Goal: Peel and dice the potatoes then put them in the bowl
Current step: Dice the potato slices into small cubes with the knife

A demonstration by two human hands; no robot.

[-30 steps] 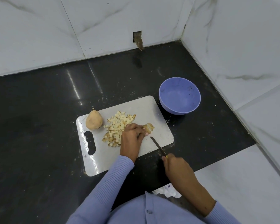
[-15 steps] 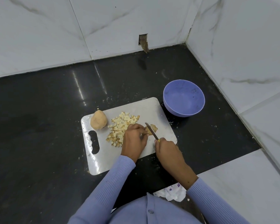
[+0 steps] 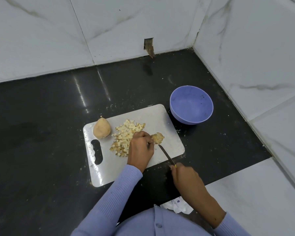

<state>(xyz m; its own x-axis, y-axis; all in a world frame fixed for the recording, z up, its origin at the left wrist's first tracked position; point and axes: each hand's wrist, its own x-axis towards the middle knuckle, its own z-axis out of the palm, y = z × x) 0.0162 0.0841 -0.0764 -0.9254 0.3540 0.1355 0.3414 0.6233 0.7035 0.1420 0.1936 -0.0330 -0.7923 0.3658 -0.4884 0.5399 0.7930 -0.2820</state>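
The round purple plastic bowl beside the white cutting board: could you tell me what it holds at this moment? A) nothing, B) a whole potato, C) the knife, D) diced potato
A: the round purple plastic bowl shows only its bare inside, while the pile of diced potato lies on the white cutting board.

The right hand (image 3: 186, 178) has pulled back toward the body, off the cutting board (image 3: 143, 116), drawing the knife (image 3: 166, 155) out of the potato piece (image 3: 157, 137). Half a second ago the blade stood over that piece; now only its tip lies beside it.
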